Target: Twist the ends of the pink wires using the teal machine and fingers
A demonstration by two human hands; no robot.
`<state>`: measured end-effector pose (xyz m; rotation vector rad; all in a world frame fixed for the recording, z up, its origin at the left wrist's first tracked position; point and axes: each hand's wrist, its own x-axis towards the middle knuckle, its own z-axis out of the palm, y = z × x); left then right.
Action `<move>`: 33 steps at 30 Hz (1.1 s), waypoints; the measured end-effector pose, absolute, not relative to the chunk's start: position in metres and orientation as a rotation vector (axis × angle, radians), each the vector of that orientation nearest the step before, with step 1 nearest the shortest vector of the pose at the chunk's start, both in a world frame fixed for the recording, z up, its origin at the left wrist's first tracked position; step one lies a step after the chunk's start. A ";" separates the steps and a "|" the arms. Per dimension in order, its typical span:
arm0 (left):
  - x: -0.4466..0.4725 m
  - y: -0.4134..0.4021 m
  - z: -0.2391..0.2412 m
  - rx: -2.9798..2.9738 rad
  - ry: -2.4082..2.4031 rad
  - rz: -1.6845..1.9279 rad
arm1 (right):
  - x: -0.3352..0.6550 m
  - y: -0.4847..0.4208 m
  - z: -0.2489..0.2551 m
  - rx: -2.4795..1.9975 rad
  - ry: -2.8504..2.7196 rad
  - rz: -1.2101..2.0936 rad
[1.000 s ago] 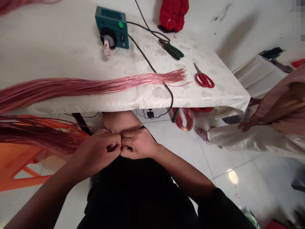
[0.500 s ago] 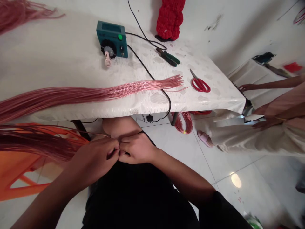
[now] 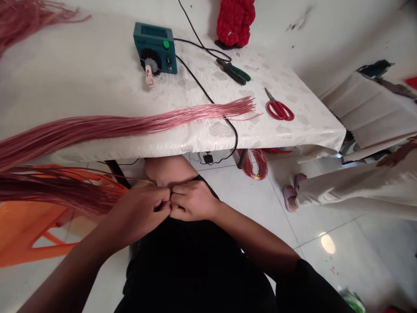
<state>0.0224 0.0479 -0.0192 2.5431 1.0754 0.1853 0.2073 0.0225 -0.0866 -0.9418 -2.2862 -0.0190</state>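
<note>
Above the person's lap, the two bare hands meet, knuckles almost touching. The left hand (image 3: 140,215) is closed in a firm grip, and a loose bundle of thin pink wires (image 3: 58,191) hangs beside it, with some fine strands reaching toward its fingers. The right hand (image 3: 193,202) is curled shut against it, but the fingers hide what this grip has, so I cannot tell if it holds wire.

A second, longer bundle of pink wires (image 3: 130,126) lies across the counter (image 3: 195,145), and its far ends spread open. I can see no knot or binding on it, so this bundle looks not worked yet. Only the small part inside the fingers seems in work now, and that part is hidden. A coil of pink wire (image 3: 254,164) lies on the floor under the counter.

On the counter are a green power box (image 3: 154,48) with a black cable (image 3: 208,98), green-handled pliers (image 3: 234,71), red scissors (image 3: 278,111) and a red knitted piece (image 3: 235,21). An orange chair (image 3: 26,234) stands at the left, and another person's hand (image 3: 392,158) is at the right.
</note>
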 end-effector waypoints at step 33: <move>0.019 0.040 -0.026 2.612 0.873 0.373 | 0.217 0.014 -0.071 -1.002 -2.237 0.339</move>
